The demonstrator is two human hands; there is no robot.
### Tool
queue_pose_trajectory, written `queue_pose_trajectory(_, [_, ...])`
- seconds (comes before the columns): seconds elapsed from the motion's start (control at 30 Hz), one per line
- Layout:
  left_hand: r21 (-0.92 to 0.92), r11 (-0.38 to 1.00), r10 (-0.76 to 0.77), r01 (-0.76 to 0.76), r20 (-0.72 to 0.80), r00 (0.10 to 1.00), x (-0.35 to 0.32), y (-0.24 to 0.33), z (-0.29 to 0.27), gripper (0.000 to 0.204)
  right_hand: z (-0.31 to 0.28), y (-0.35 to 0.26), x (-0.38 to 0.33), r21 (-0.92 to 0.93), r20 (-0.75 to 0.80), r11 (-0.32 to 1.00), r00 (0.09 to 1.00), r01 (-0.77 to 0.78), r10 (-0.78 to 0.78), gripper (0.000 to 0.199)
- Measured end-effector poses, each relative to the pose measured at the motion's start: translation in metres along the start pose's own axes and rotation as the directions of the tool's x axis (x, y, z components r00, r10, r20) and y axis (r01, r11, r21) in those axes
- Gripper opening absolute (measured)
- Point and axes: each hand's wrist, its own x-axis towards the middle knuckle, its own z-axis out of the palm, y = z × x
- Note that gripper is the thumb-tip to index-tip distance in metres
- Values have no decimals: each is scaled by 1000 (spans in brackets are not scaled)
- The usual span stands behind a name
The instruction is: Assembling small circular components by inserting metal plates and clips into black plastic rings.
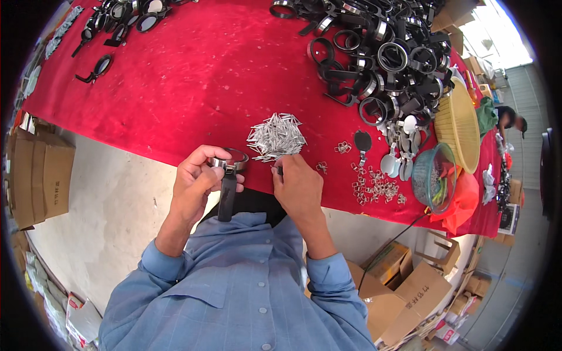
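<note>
1. Head view: left hand [198,178] closed around a ring tool [229,161], a shiny metal band on a flat black handle that hangs down toward the lap. Thumb and fingers wrap the band's left side.
2. Right hand [300,188] closed, fingertips pinched on something small and dark at the table edge; too small to identify. It sits just below the pin pile [276,136].
3. Pin pile: thin, bright metal strips, loosely heaped, on the red cloth [205,76], just beyond both hands.
4. Red cloth: napped, felt-like, covers the whole table.
5. Right of the pile: small metal clips [377,188] scattered flat; a few more near the right hand.
6. Further right: grey spoon-shaped blanks [398,153], overlapping.
7. Far edge, upper right: large heap of ring tools [380,52], black handles and steel bands tangled. A smaller group at upper left [120,23].
8. Right edge: teal mesh bowl [433,175], just beside a woven yellow basket [459,123] tilted on its side.
9. Brown cardboard boxes on the floor: a stack at left [44,175], open ones at lower right [410,281] with dark print on the flaps.
10. Another person [509,120] bends over well apart, at far right.
</note>
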Motion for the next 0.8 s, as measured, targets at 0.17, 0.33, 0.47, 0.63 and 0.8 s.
queue_pose_trajectory(0.17, [-57,998,-28,29,16,999,1,-3,4,24,0,-6,-1,-100,64,995,998,0,6,17])
queue_pose_trajectory(0.33, [-140,986,-91,87,-24,996,0,-5,5,24,-15,-9,-11,530,-35,844,992,-82,119,16])
queue_pose_trajectory(0.47, [-227,965,-142,129,-43,989,-2,-13,10,23,-28,-26,-17,688,-95,725,984,-45,151,12])
queue_pose_trajectory(0.63, [-256,959,-132,123,-20,991,-5,-26,22,22,-24,-49,-24,809,-138,587,978,20,157,5])
queue_pose_trajectory(0.8, [-311,944,-107,107,18,994,-6,-29,29,21,-7,-49,-29,791,-274,588,957,169,94,6])
